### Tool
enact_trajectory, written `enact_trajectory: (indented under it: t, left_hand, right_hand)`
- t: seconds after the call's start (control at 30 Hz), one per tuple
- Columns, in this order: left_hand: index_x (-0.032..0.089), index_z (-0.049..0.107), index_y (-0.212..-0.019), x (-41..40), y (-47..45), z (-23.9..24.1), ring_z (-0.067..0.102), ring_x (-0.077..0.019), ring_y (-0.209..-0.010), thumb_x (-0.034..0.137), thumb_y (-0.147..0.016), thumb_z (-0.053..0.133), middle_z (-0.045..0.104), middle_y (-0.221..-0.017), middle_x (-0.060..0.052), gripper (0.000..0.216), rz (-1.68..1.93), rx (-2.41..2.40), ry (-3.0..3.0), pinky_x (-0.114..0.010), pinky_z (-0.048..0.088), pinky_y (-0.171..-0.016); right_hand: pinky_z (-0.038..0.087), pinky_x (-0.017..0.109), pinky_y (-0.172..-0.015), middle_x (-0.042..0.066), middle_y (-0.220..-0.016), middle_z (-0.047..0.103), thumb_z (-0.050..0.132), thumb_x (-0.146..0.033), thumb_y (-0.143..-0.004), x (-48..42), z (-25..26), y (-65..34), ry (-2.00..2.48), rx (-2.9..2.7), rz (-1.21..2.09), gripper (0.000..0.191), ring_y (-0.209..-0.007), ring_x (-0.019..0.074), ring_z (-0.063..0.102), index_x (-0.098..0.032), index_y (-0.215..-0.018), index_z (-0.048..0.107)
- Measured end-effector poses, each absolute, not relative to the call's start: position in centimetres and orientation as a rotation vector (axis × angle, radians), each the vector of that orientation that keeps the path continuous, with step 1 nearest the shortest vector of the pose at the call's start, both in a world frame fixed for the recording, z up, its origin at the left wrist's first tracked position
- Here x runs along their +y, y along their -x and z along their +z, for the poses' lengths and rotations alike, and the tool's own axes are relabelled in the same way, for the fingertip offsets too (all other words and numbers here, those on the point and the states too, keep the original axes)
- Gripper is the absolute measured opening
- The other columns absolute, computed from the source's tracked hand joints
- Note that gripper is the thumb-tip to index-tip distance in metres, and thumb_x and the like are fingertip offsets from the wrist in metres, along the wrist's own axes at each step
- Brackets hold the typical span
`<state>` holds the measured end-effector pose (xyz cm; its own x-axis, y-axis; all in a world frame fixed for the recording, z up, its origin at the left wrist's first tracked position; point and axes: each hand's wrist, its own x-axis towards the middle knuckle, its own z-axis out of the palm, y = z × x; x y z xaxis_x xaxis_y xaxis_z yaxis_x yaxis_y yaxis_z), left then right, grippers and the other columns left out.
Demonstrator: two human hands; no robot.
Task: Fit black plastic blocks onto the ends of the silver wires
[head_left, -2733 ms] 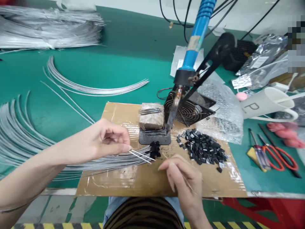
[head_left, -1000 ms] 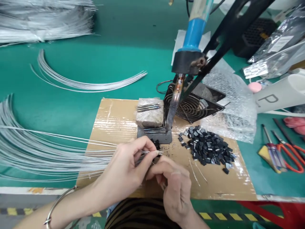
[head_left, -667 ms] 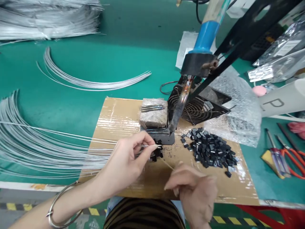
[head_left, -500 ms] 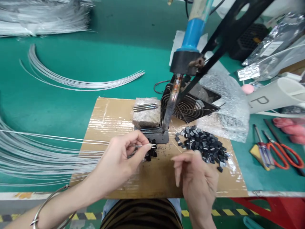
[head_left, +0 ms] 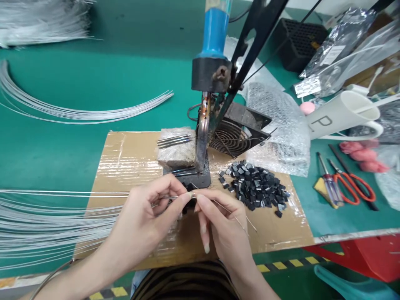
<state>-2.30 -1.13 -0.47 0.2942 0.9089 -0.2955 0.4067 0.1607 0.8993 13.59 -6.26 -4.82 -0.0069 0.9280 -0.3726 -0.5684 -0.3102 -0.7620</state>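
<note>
My left hand pinches the ends of thin silver wires that run in from the left over the cardboard sheet. My right hand meets it fingertip to fingertip, pinching a short thin wire that trails off to the right. Both hands sit just in front of the black base plate under the soldering iron tip. A pile of small black parts lies right of the hands. A few black parts between the fingers are mostly hidden.
The blue-handled soldering iron hangs on a black stand above a small fan. Bubble wrap, a white cup, red scissors and a screwdriver lie to the right. Wire bundles fan out on the green table at left.
My right hand swung out to the right, then came back to meet my left hand's fingertips. My left hand kept its pinch on the wires. The view shifted right.
</note>
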Motion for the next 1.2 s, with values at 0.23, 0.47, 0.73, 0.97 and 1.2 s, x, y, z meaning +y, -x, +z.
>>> enact_trajectory:
  t: [0.23, 0.47, 0.73, 0.97, 1.2]
  left_hand:
    - [0.020, 0.067, -0.079, -1.49, 2.29, -0.87, 0.057, -0.0128, -0.058, 0.043, -0.095, 0.064, 0.063, -0.065, 0.000, 0.028, 0.579, 1.282, -1.445, -0.021, 0.041, -0.051]
    - [0.021, 0.067, -0.081, -1.51, 2.27, -1.07, 0.054, -0.0135, -0.058, 0.041, -0.097, 0.061, 0.064, -0.066, 0.000, 0.027, 0.570, 1.278, -1.490, -0.023, 0.042, -0.051]
    - [0.021, 0.067, -0.079, -1.72, 2.39, -0.78, 0.044, -0.0108, -0.055, 0.035, -0.096, 0.062, 0.054, -0.060, 0.005, 0.023, 0.587, 1.249, -1.527, -0.019, 0.037, -0.048]
    - [0.021, 0.067, -0.077, -1.51, 2.09, -0.68, 0.040, -0.0095, -0.053, 0.033, -0.096, 0.062, 0.052, -0.059, 0.006, 0.023, 0.612, 1.267, -1.532, -0.018, 0.034, -0.047]
    - [0.021, 0.066, -0.080, -1.83, 2.15, -1.00, 0.044, -0.0114, -0.055, 0.039, -0.098, 0.060, 0.055, -0.061, 0.004, 0.026, 0.581, 1.289, -1.503, -0.020, 0.037, -0.050]
  right_hand:
    - [0.040, 0.006, -0.031, -0.005, -0.060, 0.067, 0.082, -0.034, -0.092, -6.06, -4.85, -13.46, 0.997, -0.415, 1.644, 0.015, -0.031, 0.0004, 0.052, -0.024, -0.101, 0.086]
    - [0.038, 0.007, -0.030, -0.005, -0.061, 0.066, 0.083, -0.033, -0.090, -6.02, -4.64, -13.56, 0.981, -0.380, 1.664, 0.014, -0.030, 0.0002, 0.049, -0.019, -0.088, 0.084]
    - [0.034, 0.008, -0.026, -0.004, -0.059, 0.065, 0.085, -0.028, -0.086, -5.61, -4.33, -13.82, 0.936, -0.263, 1.753, 0.020, -0.026, -0.0007, 0.043, -0.015, -0.072, 0.079]
    - [0.036, 0.008, -0.027, -0.004, -0.056, 0.064, 0.084, -0.030, -0.086, -5.78, -4.35, -13.83, 0.924, -0.249, 1.762, 0.018, -0.027, 0.0012, 0.046, -0.016, -0.076, 0.081]
    - [0.039, 0.009, -0.027, -0.005, -0.054, 0.063, 0.084, -0.031, -0.086, -5.78, -4.52, -13.62, 0.926, -0.257, 1.733, 0.015, -0.028, 0.0025, 0.046, -0.016, -0.083, 0.083]
